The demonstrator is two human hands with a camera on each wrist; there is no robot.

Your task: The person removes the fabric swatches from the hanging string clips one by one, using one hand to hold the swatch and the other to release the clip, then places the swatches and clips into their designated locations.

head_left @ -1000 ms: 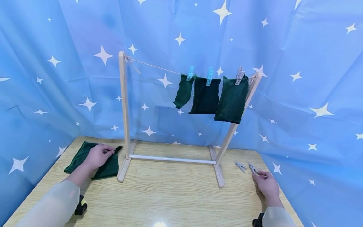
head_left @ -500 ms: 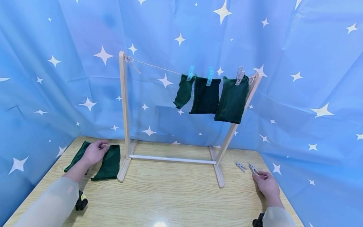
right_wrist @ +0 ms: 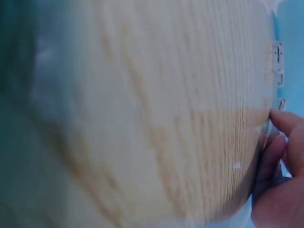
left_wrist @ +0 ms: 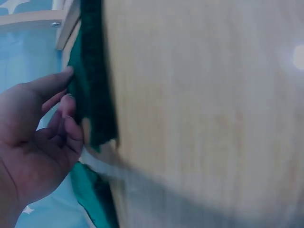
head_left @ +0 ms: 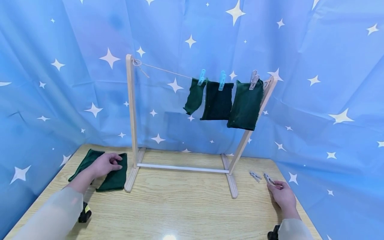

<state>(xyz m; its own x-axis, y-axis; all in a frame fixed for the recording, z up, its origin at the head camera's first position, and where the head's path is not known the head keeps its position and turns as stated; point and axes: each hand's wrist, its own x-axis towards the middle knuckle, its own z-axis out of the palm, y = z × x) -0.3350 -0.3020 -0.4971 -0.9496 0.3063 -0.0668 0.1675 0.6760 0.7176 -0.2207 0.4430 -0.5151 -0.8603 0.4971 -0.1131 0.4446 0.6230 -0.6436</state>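
Note:
My left hand [head_left: 103, 165] reaches over two dark green cloths on the table's left side. Its thumb and forefinger stand apart over the right-hand cloth [head_left: 117, 178], thumb tip right at the fabric in the left wrist view, other fingers loosely bent. The left-hand cloth [head_left: 87, 162] lies partly hidden beneath that hand and wrist. At the table's right side, my right hand [head_left: 282, 196] pinches the near end of a grey clothespin [head_left: 268, 178] between thumb and fingers. A second grey clothespin [head_left: 255, 176] lies just left of it.
A wooden drying rack [head_left: 131, 110] with a string [head_left: 166, 70] stands at the back. Three green cloths hang from it: a small one [head_left: 195, 96], a dark one [head_left: 217, 103] and a larger one [head_left: 246, 106], held by blue and grey clothespins. A starry curtain [head_left: 180, 20] surrounds the table [head_left: 180, 206].
My left hand let go of the right-hand cloth's raised far edge, which now lies flat. It drew back left, then moved right over that cloth with its fingers spread. The right hand stayed still.

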